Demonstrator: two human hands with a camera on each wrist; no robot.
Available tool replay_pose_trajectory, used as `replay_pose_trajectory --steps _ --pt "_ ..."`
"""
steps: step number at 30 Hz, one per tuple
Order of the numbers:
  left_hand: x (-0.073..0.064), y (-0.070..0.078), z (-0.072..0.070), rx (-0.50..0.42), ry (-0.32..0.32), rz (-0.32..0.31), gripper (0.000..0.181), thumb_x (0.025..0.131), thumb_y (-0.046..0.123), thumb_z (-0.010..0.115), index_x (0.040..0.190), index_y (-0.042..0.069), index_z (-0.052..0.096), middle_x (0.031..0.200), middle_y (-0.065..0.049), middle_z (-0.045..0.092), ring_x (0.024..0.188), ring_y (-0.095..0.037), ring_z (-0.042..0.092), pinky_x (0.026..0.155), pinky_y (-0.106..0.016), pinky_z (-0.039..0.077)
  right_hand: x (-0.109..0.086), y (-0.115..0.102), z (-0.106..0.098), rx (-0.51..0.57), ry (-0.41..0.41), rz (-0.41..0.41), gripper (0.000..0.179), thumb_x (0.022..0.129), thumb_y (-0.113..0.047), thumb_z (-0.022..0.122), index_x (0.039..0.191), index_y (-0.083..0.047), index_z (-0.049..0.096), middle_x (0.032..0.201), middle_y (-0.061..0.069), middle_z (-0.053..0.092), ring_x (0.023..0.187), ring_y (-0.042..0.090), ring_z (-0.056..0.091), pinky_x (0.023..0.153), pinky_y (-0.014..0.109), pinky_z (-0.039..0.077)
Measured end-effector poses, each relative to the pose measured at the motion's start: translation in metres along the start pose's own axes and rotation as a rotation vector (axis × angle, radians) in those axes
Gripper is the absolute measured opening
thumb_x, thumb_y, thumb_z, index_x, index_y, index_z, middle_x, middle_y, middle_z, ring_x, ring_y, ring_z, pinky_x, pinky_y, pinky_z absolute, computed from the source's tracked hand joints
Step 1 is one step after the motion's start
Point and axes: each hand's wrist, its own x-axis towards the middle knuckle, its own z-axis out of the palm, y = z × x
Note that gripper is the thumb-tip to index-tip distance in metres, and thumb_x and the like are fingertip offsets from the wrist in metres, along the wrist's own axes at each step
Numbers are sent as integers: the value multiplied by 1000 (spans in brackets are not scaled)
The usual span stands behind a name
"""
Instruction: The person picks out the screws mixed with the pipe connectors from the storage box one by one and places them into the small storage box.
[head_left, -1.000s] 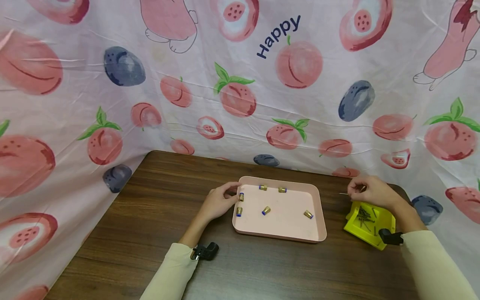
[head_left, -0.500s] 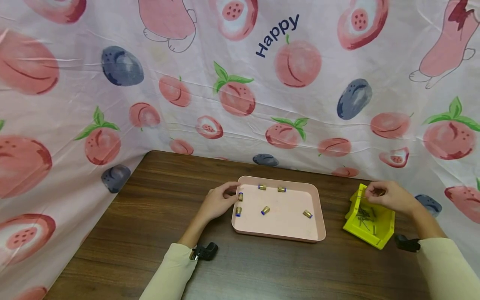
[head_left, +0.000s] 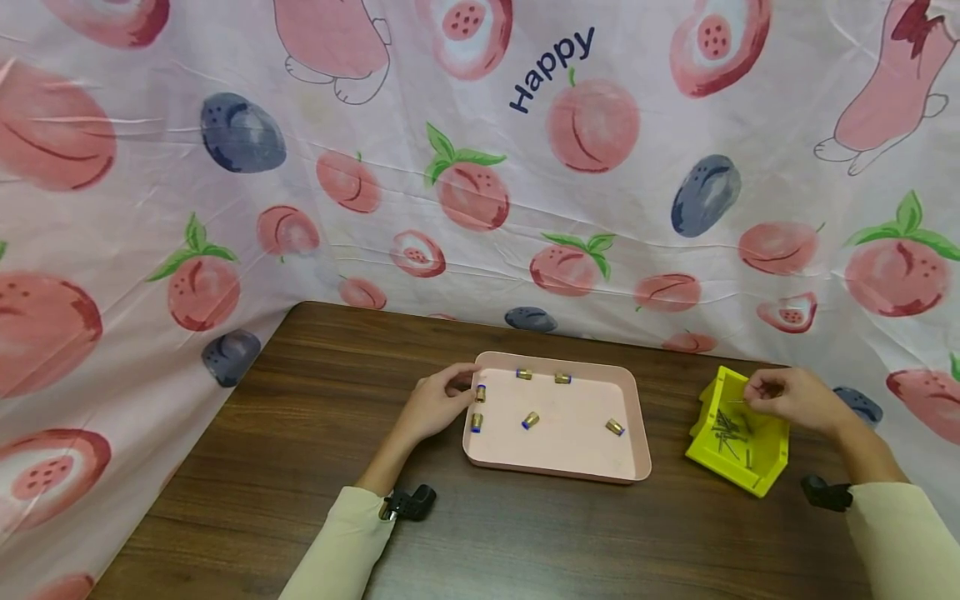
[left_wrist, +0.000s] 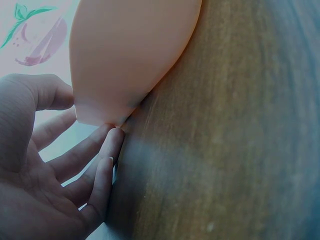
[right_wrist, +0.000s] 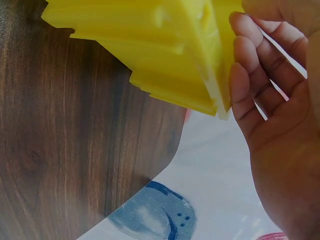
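Observation:
My left hand [head_left: 438, 404] grips the left rim of a shallow pink tray [head_left: 555, 471]; in the left wrist view, the thumb and fingertips meet the tray wall [left_wrist: 125, 55]. Several brass push-in fittings with blue collars lie scattered in it, among them one fitting [head_left: 531, 420] near the middle and another fitting [head_left: 615, 427] at the right. Over the back of a yellow bin [head_left: 772, 467], my right hand [head_left: 795, 398] pinches a thin screw [head_left: 738, 402]. Loose dark screws [head_left: 727, 429] lie inside the bin. The right wrist view hides the held screw.
A dark wood-grain table [head_left: 337, 375] carries the tray and bin, with a gap between them. A fruit-print cloth [head_left: 450, 275] hangs behind the table and along its left side. The bin stands near the right back corner.
My right hand has moved right and slightly down, from beyond the bin's back left corner to over the bin, still pinching the screw. My left hand stays at the tray.

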Motion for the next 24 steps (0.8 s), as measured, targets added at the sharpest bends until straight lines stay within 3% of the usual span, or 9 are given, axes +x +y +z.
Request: replay_pose_trajectory --steps 16,19,24 --pt "0 6 -7 27 -38 16 43 99 29 75 142 27 75 127 0 79 93 -11 74 83 -39 60 -1 -4 6 -15 -6 16 9 95 -11 81 97 -7 74 88 -3 66 78 13 56 70 28 50" --pt "-1 4 -8 26 -33 23 43 99 29 76 142 26 75 127 0 79 94 -11 75 84 -40 61 -3 -8 8 -9 38 -22 7 95 -10 81 95 -8 74 88 -3 65 78 10 55 70 27 50" --pt "-5 8 -17 -3 -15 66 44 99 28 77 143 21 74 128 -4 78 95 -15 77 86 -39 62 -5 -20 18 -23 193 -154 11 93 -5 82 91 -12 74 84 -8 63 75 4 54 67 25 49"
